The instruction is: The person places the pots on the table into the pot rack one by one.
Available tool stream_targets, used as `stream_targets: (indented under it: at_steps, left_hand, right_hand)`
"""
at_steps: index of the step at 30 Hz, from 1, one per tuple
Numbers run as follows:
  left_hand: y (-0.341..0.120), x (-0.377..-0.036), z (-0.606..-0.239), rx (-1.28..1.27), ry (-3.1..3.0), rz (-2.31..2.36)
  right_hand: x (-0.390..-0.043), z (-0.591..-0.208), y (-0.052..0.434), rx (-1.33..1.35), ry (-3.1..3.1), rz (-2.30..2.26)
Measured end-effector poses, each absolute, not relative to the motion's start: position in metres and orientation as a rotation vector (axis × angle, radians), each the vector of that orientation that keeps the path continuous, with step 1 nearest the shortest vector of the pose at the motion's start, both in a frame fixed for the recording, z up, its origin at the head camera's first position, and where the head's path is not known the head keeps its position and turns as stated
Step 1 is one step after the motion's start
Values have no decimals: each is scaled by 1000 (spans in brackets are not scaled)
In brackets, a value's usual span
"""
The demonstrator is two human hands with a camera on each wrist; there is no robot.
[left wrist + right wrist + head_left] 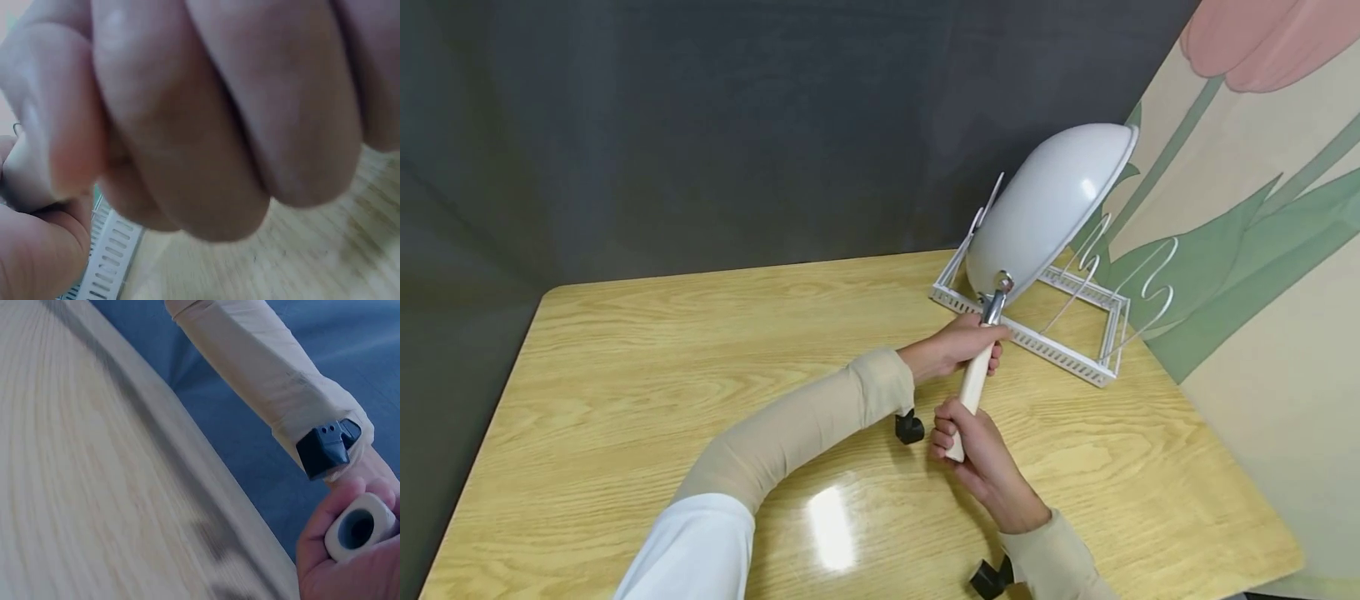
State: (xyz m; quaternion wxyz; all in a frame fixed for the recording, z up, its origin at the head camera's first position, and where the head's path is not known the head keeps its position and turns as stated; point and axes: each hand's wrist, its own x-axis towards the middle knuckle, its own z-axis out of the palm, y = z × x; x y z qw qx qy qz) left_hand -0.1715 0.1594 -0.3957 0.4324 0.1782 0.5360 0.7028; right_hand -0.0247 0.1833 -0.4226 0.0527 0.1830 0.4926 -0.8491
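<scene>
A white wok point(1052, 200) is tilted up on its side over a white wire rack point(1060, 353), its rounded outside facing left. From its lower rim a metal bracket point(994, 305) runs into a pale handle point(976, 379). My left hand point(964, 342) grips the handle close to the bracket. Lower down, my right hand point(979, 442) holds the handle near its end. In the right wrist view, the hollow handle end point(357, 530) pokes out of the right fist. Curled left fingers point(187, 125) fill most of the left wrist view.
The rack stands toward the back right of the wooden table point(685, 350), with wavy wire arms point(1157, 275) on its right side. A dark curtain point(760, 133) hangs behind the table. Tulip-patterned cloth point(1262, 292) covers the right side. Black wrist cameras point(910, 428) hang below both cuffs.
</scene>
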Motion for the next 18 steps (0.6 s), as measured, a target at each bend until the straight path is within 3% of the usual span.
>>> stream_targets:
  at_steps: [18]
  left_hand:
    - [146,-175,-403,691,1697,1610]
  right_hand:
    - [-27,-420,199,519,1763,-2535]
